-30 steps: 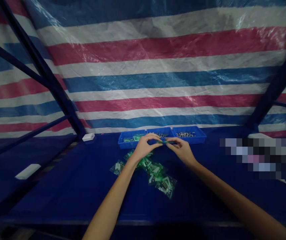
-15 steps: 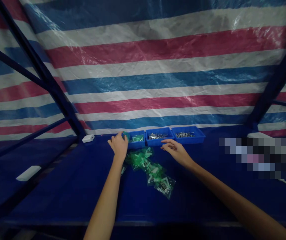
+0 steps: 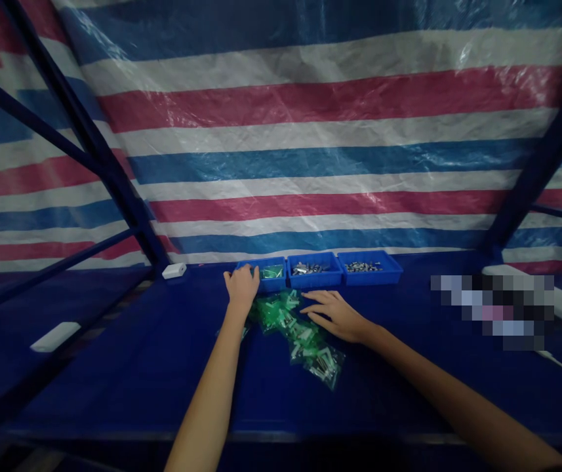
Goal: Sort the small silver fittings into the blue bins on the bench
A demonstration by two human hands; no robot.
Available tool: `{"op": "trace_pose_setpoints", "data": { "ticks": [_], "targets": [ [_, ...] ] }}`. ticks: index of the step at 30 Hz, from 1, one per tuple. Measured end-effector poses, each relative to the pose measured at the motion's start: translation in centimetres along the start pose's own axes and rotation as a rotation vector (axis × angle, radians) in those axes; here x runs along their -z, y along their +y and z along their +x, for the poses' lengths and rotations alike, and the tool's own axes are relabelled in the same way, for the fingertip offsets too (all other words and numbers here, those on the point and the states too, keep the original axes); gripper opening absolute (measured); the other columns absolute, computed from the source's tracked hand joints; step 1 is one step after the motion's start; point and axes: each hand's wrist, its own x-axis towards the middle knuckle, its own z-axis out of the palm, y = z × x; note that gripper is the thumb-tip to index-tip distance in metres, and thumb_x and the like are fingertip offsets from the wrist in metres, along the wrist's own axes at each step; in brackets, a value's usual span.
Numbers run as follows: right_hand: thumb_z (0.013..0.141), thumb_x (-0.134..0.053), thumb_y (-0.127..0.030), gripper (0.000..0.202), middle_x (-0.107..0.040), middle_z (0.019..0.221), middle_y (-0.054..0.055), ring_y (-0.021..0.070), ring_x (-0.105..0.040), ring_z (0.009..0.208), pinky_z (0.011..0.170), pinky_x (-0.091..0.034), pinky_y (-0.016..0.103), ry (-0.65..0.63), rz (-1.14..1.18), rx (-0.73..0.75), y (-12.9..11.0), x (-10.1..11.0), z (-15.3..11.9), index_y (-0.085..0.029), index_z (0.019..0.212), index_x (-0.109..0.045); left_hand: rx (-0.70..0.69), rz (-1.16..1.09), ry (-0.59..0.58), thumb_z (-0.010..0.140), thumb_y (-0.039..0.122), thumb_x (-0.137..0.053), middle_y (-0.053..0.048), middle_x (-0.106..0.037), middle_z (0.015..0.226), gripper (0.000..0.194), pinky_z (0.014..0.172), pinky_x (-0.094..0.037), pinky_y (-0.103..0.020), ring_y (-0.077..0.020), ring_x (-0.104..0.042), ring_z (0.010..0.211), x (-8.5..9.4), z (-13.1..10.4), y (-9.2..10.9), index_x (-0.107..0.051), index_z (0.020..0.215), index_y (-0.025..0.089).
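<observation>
My left hand reaches over the front wall of the left blue bin, its fingers apart. Its fingertips are partly hidden, and nothing shows held in them. Green bags lie inside that bin. My right hand hovers beside the pile of small clear-and-green plastic bags, fingers spread and nothing in them. White and metal pieces show through the bags. The pile runs from near my left wrist toward the table's front.
Right of the left bin stand a middle blue bin with metal parts and a right blue bin with small hardware. White boxes lie at the left. A white power strip lies at the right, near a blurred-out patch.
My right hand has come down and left from the middle bin toward the bags, its fingers spreading. My left hand has shifted slightly right, and the green item at its fingertips no longer shows.
</observation>
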Motion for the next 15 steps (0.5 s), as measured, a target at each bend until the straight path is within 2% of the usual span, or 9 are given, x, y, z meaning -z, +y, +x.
{"op": "trace_pose_setpoints", "data": {
  "ticks": [4, 6, 8, 10, 12, 15],
  "targets": [
    [0.092, -0.035, -0.037, 0.037, -0.053, 0.129, 0.006, 0.0224, -0.041, 0.124, 0.1, -0.028, 0.044, -0.017, 0.026, -0.008, 0.4, -0.4, 0.1, -0.028, 0.122, -0.055, -0.023, -0.119, 0.101, 0.085, 0.031, -0.038, -0.012, -0.068, 0.093, 0.032, 0.085, -0.033, -0.042, -0.0276, -0.059, 0.093, 0.7, -0.2, 0.9, -0.065, 0.094, 0.017],
    [0.092, -0.037, -0.035, 0.036, -0.056, 0.126, 0.006, 0.0217, -0.045, 0.122, 0.1, -0.03, 0.043, 0.026, 0.03, 0.002, 0.6, -0.4, 0.2, -0.027, 0.122, -0.055, -0.11, -0.252, 0.133, 0.085, 0.031, -0.04, -0.009, -0.068, 0.095, 0.028, 0.086, -0.034, -0.039, -0.0247, -0.058, 0.093, 1.1, -0.5, 1.8, -0.065, 0.091, 0.019],
    [0.09, -0.041, -0.033, 0.033, -0.06, 0.12, 0.006, 0.021, -0.05, 0.116, 0.098, -0.033, 0.042, 0.105, 0.042, 0.022, 0.7, -0.2, 0.3, -0.026, 0.117, -0.059, -0.254, -0.403, 0.108, 0.085, 0.033, -0.043, -0.007, -0.068, 0.093, 0.026, 0.086, -0.035, -0.036, -0.0219, -0.058, 0.092, 1.4, -1.1, 3.1, -0.065, 0.088, 0.02],
    [0.088, -0.046, -0.031, 0.027, -0.065, 0.11, 0.005, 0.0204, -0.056, 0.108, 0.094, -0.037, 0.041, 0.222, 0.085, 0.02, 0.9, 0.0, 0.4, -0.026, 0.108, -0.063, -0.434, -0.545, -0.006, 0.085, 0.038, -0.044, -0.004, -0.069, 0.091, 0.027, 0.086, -0.036, -0.034, -0.0199, -0.059, 0.091, 1.7, -1.8, 4.4, -0.066, 0.084, 0.021],
    [0.085, -0.05, -0.03, 0.021, -0.069, 0.099, 0.005, 0.0198, -0.061, 0.096, 0.089, -0.043, 0.038, 0.355, 0.169, -0.018, 1.1, 0.2, 0.5, -0.024, 0.097, -0.067, -0.571, -0.676, -0.197, 0.083, 0.042, -0.046, -0.003, -0.069, 0.087, 0.029, 0.082, -0.039, -0.032, -0.0179, -0.06, 0.084, 1.8, -2.6, 5.5, -0.067, 0.082, 0.022],
    [0.081, -0.054, -0.032, 0.018, -0.07, 0.085, 0.005, 0.0193, -0.064, 0.081, 0.078, -0.049, 0.035, 0.488, 0.323, -0.127, 1.3, 0.4, 0.6, -0.022, 0.085, -0.069, -0.639, -0.791, -0.417, 0.078, 0.045, -0.054, -0.003, -0.068, 0.077, 0.029, 0.07, -0.044, -0.028, -0.0162, -0.06, 0.072, 1.7, -3.5, 6.3, -0.068, 0.084, 0.021]
  ]
}}
